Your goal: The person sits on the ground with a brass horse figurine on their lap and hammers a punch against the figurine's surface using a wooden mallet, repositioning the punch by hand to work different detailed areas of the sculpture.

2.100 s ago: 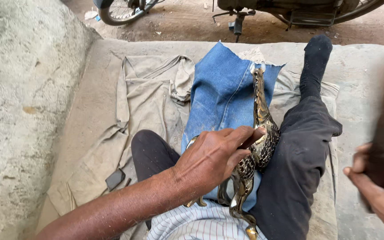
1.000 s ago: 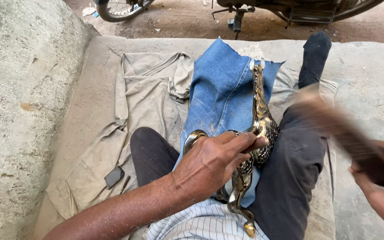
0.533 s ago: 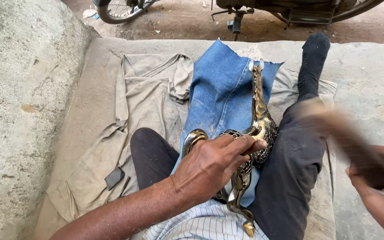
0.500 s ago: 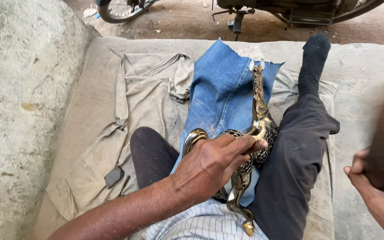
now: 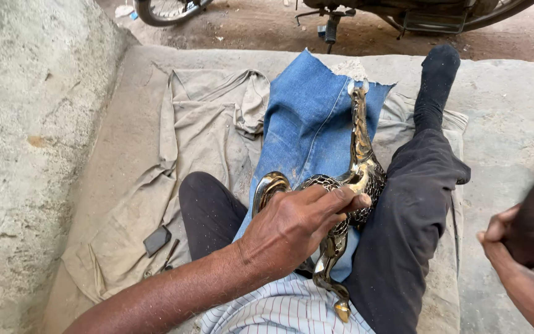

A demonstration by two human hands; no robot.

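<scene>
Left hand (image 5: 295, 226) on brass bird figure (image 5: 356, 167) over denim cloth (image 5: 307, 124)

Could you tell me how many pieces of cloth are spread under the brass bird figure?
2: a blue denim cloth directly under the brass bird figure, and a beige canvas cloth beneath it on the concrete; more may be hidden.

Concrete slab (image 5: 514, 105) underfoot. Spread flat on it, a crumpled beige cloth (image 5: 199, 124). Overlapping that cloth's right side, a piece of blue denim (image 5: 307, 124). Near the cloth's lower left corner, a small dark flat block (image 5: 156, 240).
</scene>
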